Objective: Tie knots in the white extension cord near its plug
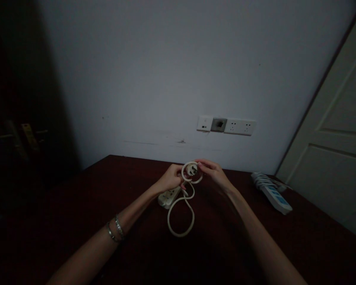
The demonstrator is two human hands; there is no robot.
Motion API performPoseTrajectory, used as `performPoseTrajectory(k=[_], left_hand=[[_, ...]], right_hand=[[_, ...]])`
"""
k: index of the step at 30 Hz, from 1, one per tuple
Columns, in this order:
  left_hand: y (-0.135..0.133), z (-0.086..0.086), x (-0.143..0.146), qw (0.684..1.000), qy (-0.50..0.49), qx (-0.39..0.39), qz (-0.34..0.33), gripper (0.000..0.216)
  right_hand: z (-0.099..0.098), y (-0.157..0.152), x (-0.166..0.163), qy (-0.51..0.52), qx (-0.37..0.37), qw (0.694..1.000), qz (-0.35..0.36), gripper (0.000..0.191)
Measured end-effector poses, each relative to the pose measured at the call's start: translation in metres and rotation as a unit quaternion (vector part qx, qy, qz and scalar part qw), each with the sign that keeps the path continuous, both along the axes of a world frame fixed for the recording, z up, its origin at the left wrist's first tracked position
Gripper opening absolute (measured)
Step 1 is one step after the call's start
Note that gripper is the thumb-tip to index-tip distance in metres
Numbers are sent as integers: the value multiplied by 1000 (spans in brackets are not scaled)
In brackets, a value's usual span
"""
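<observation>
A white power cord [180, 235] hangs in loops between my hands, in front of a dark red tabletop. My left hand [172, 178] is closed on the cord's upper loop, with its fingers partly behind the plug. The round plug [192, 170] faces me inside that loop, its prongs showing. My right hand [212, 171] pinches the loop's right side with thumb and fingers, right beside the plug. Just below my left hand lies a white power strip [167, 199], partly hidden by that hand and the cord.
To the right on the table [130, 237] rests a second power strip [275, 198] with its grey cord [259, 181] bundled at the far end. Wall sockets [239, 126] and a dark wall plate [218, 124] sit above the table's back edge. A pale door [338, 146] stands at the right.
</observation>
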State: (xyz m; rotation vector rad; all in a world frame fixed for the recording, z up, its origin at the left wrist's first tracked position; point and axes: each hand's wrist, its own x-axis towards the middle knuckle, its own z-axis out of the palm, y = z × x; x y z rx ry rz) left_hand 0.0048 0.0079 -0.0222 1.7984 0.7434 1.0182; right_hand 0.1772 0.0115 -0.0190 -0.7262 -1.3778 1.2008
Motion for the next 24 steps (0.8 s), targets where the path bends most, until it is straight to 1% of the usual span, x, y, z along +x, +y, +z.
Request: performPoseTrajectory(k=[5,7,9,12,14,16,20,24], left_hand=[[7,-7,0,1000,11,-19,-2,26],[12,-11,-1,999,1,-49,-13,24],[15,-14,-4,995,-24,-92,-35,21],[18,-14,-9,984,-68,-148,-67,21],[20,-13,-10,978,-93,-174,-74,23],[21,-13,-11,972,-108,-194,-76,26],[23,-15,-11,968,-108,-210,-88,31],[25,-21,-11,969,-99,-206,-91,29]], right_hand=[[-6,-1,1,19,-35,996,74,25],[-7,-2,1,17,-43,993,106,24],[-6,-3,1,15,-51,991,120,24],[-5,-1,5,32,-51,994,92,25],[-5,1,9,43,-46,996,66,27],[-6,2,12,47,-46,996,54,31],[-10,4,14,42,-61,996,54,33],[-15,4,14,35,-77,995,51,33]])
